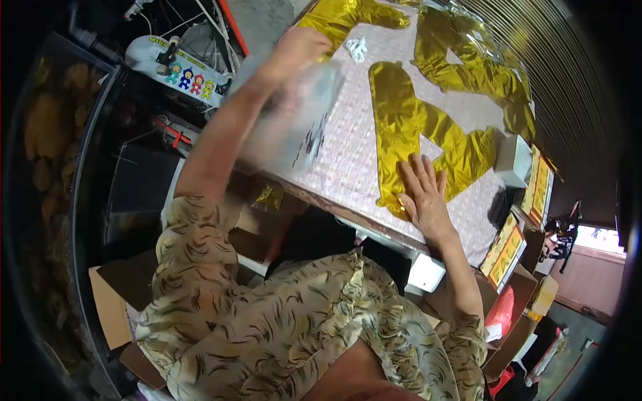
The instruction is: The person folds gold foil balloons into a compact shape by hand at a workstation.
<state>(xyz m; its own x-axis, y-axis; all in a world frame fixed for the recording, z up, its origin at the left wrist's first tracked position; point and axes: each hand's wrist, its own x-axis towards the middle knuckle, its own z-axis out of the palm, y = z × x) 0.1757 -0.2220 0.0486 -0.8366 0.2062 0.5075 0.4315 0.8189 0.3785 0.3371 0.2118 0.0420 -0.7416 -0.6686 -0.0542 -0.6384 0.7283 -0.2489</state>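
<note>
Left hand: the left hand was raised over the left side of the counter. Its fingers seemed closed on the top edge of a clear plastic bag with dark printing, though motion blur hid the exact grip.
Bag: it hung from that hand, lifted off the cloth and smeared by motion. Held by its top edge, it probably dangled freely instead of crumpling.
Right hand: the right hand lay palm down with its fingers apart and straight, clamped on nothing. It rested on the near end of a flat gold foil letter-shaped balloon.
Why flat: in my judgement, the spread palm pinned the slippery foil so it stayed put while the other hand was busy.
Balloon: uninflated, it lay creased on the counter, close to the near edge.
Counter: a pale pink patterned cloth covered it.
Other foil: a second gold foil shape lay just beyond the first, and a third gold piece lay at the far end.
Small items: a small white tangle lay between the foils, and a white box stood to the right.
Below: brown cardboard boxes sat under the counter, and a white board with cartoon figures lay at the left.
</note>
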